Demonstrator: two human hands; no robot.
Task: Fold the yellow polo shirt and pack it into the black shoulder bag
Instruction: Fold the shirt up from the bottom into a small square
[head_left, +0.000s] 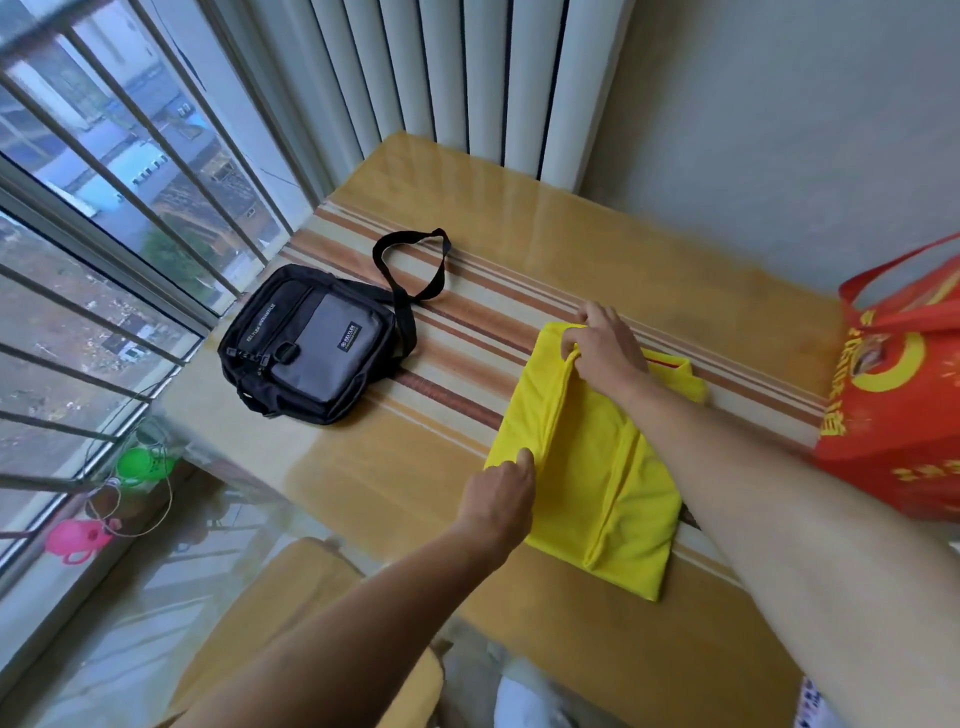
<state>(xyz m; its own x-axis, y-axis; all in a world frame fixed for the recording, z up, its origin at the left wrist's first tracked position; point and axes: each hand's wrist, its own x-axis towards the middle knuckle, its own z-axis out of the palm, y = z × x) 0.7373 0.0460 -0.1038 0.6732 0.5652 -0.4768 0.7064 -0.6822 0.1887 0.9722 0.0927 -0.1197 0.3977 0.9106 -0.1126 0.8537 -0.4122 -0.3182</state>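
The yellow polo shirt (597, 467) lies on the wooden table (519, 218) as a long, narrow folded strip, its collar end toward the right. My right hand (605, 345) pinches the folded edge at the strip's far end. My left hand (501, 493) grips the same folded edge nearer to me, on the shirt's left side. The black shoulder bag (306, 345), with a grey front pocket, rests flat to the left of the shirt, zipped, its strap (410, 260) looped behind it.
A red gift bag (898, 395) stands at the table's right edge, close to the shirt. A barred window (104, 234) runs along the left, a white radiator (457, 78) behind the table. A yellow-cushioned chair (291, 613) sits below the table's near edge.
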